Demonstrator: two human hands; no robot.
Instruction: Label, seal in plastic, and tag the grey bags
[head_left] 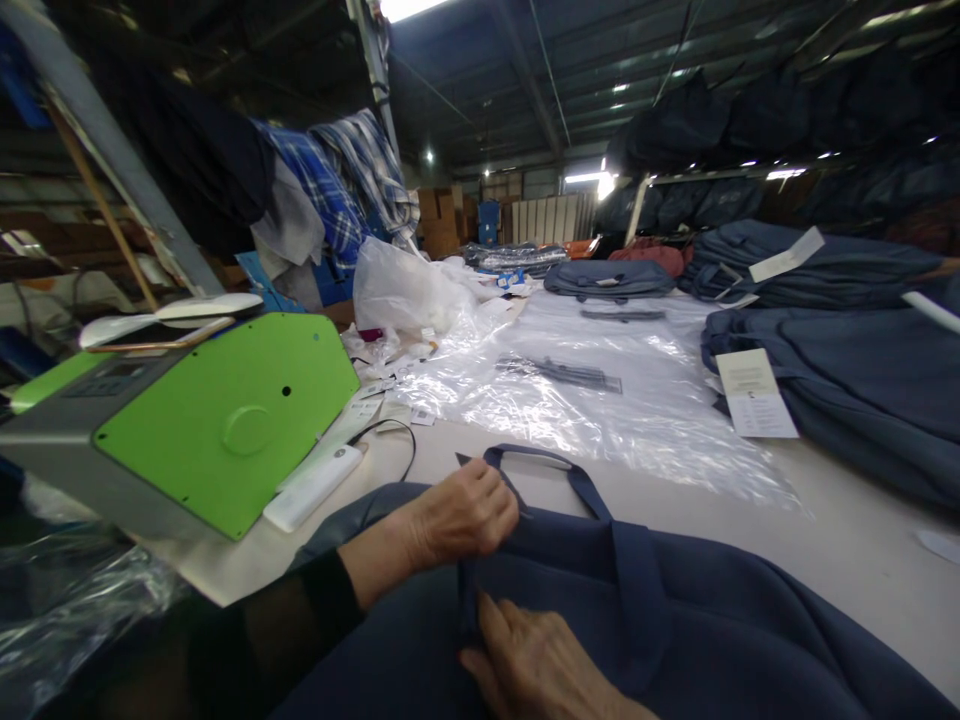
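Note:
A dark blue bag (pixel 720 590) lies in front of me on the table, its carry handle (pixel 589 490) standing up in a loop. My left hand (pixel 469 508) is closed in a fist over the bag's upper edge, beside the near end of the handle. A dark pointed tip (pixel 463 459) sticks out past its fingers; what it belongs to I cannot make out. Below it, my right hand (pixel 544 660) pinches the strap (pixel 468 595) sewn down the bag's front, thumb and fingers pressed together. The fingertips of the right hand are partly hidden.
A green and grey machine (pixel 232 425) stands at left, with a white device (pixel 313 488) beside it. Clear plastic bags (pixel 600 400) cover the table's middle. More blue bags (pixel 847 390) with paper tags (pixel 756 393) lie stacked at right. Clothes (pixel 322 190) hang at upper left.

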